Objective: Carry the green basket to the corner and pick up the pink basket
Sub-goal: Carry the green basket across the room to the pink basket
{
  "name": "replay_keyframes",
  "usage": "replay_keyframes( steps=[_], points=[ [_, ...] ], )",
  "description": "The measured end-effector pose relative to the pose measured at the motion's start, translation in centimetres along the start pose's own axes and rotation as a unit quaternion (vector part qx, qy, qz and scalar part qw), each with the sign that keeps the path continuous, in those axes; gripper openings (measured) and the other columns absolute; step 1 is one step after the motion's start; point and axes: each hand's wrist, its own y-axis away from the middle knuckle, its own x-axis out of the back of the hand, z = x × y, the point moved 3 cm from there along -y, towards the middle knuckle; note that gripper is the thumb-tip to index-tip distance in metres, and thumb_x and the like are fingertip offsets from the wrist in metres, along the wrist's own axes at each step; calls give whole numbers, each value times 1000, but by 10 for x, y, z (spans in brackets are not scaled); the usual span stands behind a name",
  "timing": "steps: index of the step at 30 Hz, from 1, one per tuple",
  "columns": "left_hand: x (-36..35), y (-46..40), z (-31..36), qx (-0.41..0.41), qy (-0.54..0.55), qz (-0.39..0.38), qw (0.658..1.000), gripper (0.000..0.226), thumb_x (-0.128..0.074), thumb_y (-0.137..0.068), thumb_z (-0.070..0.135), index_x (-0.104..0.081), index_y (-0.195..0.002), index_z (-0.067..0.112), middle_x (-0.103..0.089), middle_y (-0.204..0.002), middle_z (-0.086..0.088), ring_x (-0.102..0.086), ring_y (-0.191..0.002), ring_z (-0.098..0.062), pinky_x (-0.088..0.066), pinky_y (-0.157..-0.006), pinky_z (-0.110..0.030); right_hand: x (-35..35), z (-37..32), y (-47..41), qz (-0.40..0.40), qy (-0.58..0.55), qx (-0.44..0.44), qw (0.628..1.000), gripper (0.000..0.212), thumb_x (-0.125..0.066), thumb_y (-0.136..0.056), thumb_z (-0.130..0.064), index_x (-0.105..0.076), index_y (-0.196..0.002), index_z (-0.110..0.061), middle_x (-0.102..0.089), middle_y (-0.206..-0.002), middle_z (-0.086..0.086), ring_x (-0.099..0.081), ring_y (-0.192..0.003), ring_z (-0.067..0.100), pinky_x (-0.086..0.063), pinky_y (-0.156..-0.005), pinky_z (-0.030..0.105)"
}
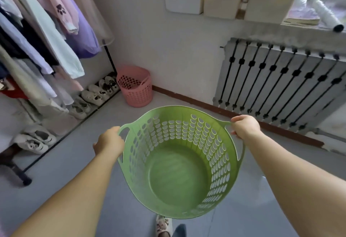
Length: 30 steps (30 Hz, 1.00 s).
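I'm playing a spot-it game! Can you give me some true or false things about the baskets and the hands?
1. Both hands hold the green basket. True: left hand and right hand grip its handles.
2. The green basket is full of clothes. False: it is empty.
3. The pink basket stands in the corner. True.
4. The shoes lie inside the pink basket. False: they sit in a row under the hanging clothes.

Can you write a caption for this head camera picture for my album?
Both hands, left hand and right hand, carry an empty green basket toward the pink basket in the corner.
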Motion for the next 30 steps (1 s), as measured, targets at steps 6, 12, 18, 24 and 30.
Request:
replay_keyframes(
  steps=[6, 12, 18, 24, 30],
  points=[
    [9, -175, 58, -21, -2, -28, 999, 36, -40, -94, 8, -55, -124, 24, -63, -118, -13, -54, -107, -35, -39, -95, -41, -69, -81, -106, 20, -25, -50, 998, 35, -40, -81, -3, -63, -104, -15, -60, -74, 2, -58, -55, 15, -44, -49, 26],
    [-16, -333, 115, 4, 67, -60, 996, 41, -43, -93, 4, -56, -127, 22, -61, -128, -10, -55, -112, -35, -41, -102, -50, -142, -135, -220, 21, -26, -74, 997, 38, -44, -79, -9, -59, -113, -15, -64, -77, 6, -59, -57, 14, -43, -48, 26],
    [-73, -482, 163, 25, 59, -80, 995, 40, -42, -93, 3, -57, -124, 24, -68, -111, -10, -61, -92, -33, -46, -96, -48, -220, -166, -364, 38, -11, -114, 993, 40, -44, -81, -9, -58, -118, -13, -67, -92, 11, -65, -85, 31, -53, -81, 41],
    [-134, -596, 191, 16, 49, -120, 991, 41, -45, -93, 4, -54, -127, 23, -68, -113, -8, -61, -86, -30, -50, -72, -37, -289, -172, -457, 54, 7, -160, 986, 36, -44, -84, -4, -56, -117, -13, -66, -91, 14, -62, -73, 30, -52, -72, 41],
    [-218, -725, 219, -47, 33, -149, 987, 38, -45, -92, 3, -58, -125, 17, -66, -121, -12, -61, -107, -34, -48, -82, -35, -365, -155, -546, 50, -16, -217, 975, 25, -50, -86, -11, -58, -108, -20, -60, -75, 1, -67, -79, 35, -57, -75, 49]
  ],
)
